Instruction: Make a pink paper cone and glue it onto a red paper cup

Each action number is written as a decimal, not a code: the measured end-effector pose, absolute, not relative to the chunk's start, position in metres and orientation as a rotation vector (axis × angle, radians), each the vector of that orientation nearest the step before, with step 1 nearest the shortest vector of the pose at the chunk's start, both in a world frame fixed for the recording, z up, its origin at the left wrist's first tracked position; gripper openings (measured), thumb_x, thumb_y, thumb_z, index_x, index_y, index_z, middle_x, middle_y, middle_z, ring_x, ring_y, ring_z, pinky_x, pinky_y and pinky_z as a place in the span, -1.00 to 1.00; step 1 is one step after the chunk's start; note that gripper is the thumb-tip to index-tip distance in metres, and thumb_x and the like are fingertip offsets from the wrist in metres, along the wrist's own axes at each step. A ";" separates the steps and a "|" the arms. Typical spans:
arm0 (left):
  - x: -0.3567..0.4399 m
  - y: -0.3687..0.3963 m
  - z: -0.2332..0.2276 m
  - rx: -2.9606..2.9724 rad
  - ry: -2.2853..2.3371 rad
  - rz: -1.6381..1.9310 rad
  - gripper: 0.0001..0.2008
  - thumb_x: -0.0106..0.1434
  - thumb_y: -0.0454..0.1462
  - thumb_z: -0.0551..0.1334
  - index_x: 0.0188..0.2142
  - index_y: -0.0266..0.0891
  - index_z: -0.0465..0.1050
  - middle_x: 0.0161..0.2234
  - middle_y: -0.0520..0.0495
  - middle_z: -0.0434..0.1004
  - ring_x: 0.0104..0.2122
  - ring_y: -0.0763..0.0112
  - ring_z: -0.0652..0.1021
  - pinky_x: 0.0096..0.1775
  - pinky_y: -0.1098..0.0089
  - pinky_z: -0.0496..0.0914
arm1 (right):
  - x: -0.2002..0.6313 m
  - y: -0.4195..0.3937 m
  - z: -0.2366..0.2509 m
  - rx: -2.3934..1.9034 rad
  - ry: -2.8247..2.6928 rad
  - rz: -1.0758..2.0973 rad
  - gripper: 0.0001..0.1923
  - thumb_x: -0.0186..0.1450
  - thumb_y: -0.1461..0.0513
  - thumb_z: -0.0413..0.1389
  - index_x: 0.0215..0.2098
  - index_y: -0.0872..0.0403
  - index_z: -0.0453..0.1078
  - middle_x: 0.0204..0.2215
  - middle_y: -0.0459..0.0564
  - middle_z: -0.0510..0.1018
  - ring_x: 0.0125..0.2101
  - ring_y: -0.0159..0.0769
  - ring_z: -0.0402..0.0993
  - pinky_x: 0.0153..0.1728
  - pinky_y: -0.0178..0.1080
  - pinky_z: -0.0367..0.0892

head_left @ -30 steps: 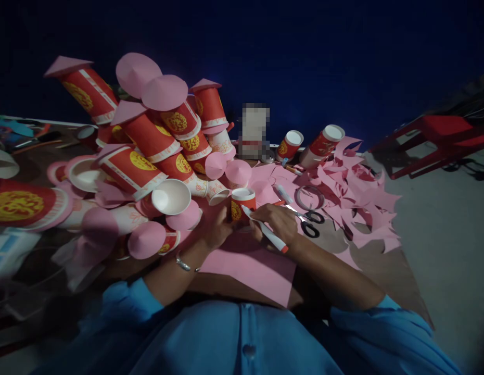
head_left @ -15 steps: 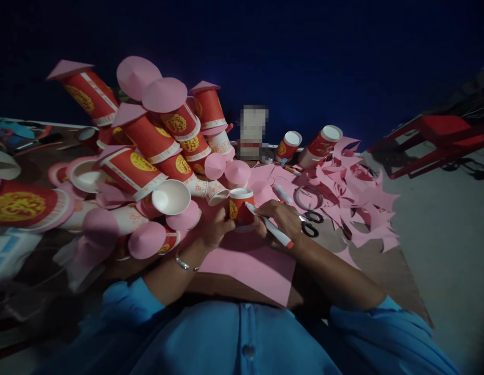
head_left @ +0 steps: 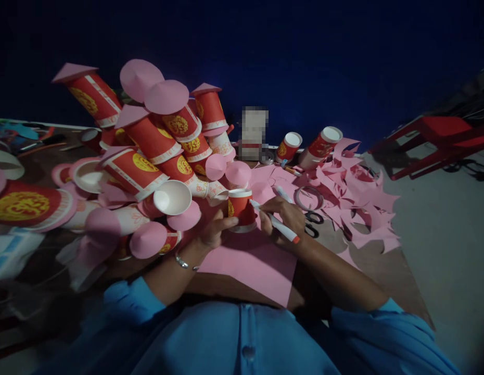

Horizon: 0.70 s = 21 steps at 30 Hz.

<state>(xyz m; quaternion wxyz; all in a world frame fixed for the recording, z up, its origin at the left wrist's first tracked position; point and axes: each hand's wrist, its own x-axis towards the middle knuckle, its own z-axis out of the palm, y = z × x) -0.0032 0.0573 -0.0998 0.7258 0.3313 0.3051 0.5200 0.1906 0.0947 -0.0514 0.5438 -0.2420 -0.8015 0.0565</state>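
Single head-worn view, looking forward and down, close over the worktop [head_left: 367, 263]; blue wall beyond.

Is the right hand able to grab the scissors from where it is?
Probably yes, but not freely: the scissors lie just beside the right hand with nothing between, yet that hand is holding a marker.

Cup [head_left: 240, 209] on paper sheet [head_left: 253, 263], cup pile [head_left: 148, 156] to its left, scissors [head_left: 312, 224] and scraps [head_left: 355, 198] right.
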 end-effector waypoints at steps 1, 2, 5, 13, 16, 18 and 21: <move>-0.003 0.058 -0.098 0.732 0.664 1.148 -0.39 0.13 -0.15 0.48 0.17 -0.20 0.49 -0.04 -0.19 0.71 0.09 -0.07 0.61 0.08 0.07 0.52 | 0.191 0.095 -0.051 -0.580 -1.902 0.135 -0.94 0.45 0.30 0.14 -0.13 0.02 0.41 -0.45 -0.09 0.60 -0.48 -0.32 0.58 -0.47 -0.29 0.45; -0.002 0.058 -0.095 0.730 0.657 1.150 -0.39 0.13 -0.14 0.47 0.17 -0.20 0.49 -0.04 -0.19 0.71 0.07 -0.07 0.62 0.06 0.08 0.53 | 0.191 0.095 -0.051 -0.588 -1.904 0.141 -0.93 0.44 0.31 0.14 -0.13 0.02 0.41 -0.44 -0.08 0.60 -0.48 -0.32 0.59 -0.47 -0.30 0.45; -0.001 0.059 -0.089 0.717 0.644 1.151 -0.38 0.10 -0.15 0.49 0.16 -0.20 0.50 -0.08 -0.17 0.72 0.02 -0.05 0.64 -0.01 0.13 0.55 | 0.190 0.096 -0.052 -0.591 -1.887 0.165 -0.93 0.43 0.30 0.15 -0.12 0.02 0.42 -0.44 -0.08 0.61 -0.48 -0.32 0.58 -0.46 -0.30 0.44; -0.002 0.060 -0.093 0.677 0.625 1.125 -0.37 0.08 -0.17 0.50 0.15 -0.18 0.50 -0.15 -0.12 0.70 -0.13 0.10 0.67 -0.11 0.21 0.55 | 0.189 0.097 -0.053 -0.590 -1.855 0.196 -0.96 0.44 0.29 0.12 -0.16 0.02 0.39 -0.47 -0.10 0.58 -0.52 -0.34 0.53 -0.50 -0.29 0.40; -0.002 0.060 -0.094 0.679 0.628 1.144 -0.36 0.07 -0.14 0.50 0.14 -0.19 0.50 -0.18 -0.12 0.69 -0.14 0.09 0.67 -0.09 0.19 0.55 | 0.190 0.095 -0.050 -0.599 -1.879 0.197 -0.93 0.42 0.31 0.11 -0.19 0.01 0.37 -0.48 -0.11 0.57 -0.53 -0.34 0.53 -0.50 -0.29 0.40; -0.003 0.060 -0.095 0.679 0.630 1.149 -0.36 0.08 -0.13 0.50 0.15 -0.21 0.49 -0.19 -0.13 0.69 -0.15 0.08 0.68 -0.08 0.17 0.55 | 0.191 0.093 -0.049 -0.599 -1.894 0.204 -0.92 0.41 0.32 0.11 -0.19 0.00 0.36 -0.48 -0.12 0.57 -0.52 -0.35 0.53 -0.50 -0.29 0.41; -0.004 0.059 -0.098 0.669 0.613 1.141 -0.36 0.11 -0.13 0.49 0.17 -0.22 0.48 -0.16 -0.15 0.70 -0.13 0.07 0.68 -0.05 0.15 0.55 | 0.191 0.090 -0.048 -0.591 -1.908 0.225 -0.93 0.40 0.32 0.11 -0.21 0.00 0.34 -0.49 -0.13 0.56 -0.55 -0.37 0.51 -0.51 -0.31 0.38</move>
